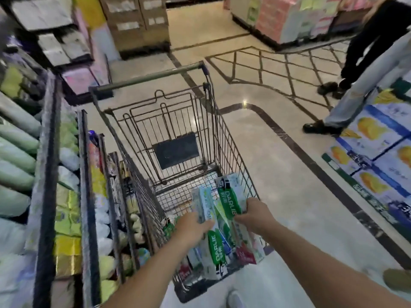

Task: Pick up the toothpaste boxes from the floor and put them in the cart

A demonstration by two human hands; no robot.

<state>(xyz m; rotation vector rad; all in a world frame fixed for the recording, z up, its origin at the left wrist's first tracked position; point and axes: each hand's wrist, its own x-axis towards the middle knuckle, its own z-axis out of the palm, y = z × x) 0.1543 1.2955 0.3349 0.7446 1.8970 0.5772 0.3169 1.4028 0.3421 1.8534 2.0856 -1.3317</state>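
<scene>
A metal wire shopping cart (224,134) stands in front of me, its handle at the far end. Both my hands reach into its near end. My left hand (193,227) grips a white and green Darlie toothpaste box (210,236). My right hand (255,215) grips another white and green toothpaste box (230,196), which slants up toward the cart's right wall. Between and below them lie more toothpaste boxes (246,254), some with red labels, against the cart's near wall.
Store shelves (66,196) packed with goods run close along the cart's left side. Stacked blue and white cartons (382,156) stand at the right. Two people's legs and shoes (322,127) are on the shiny tiled floor at the far right.
</scene>
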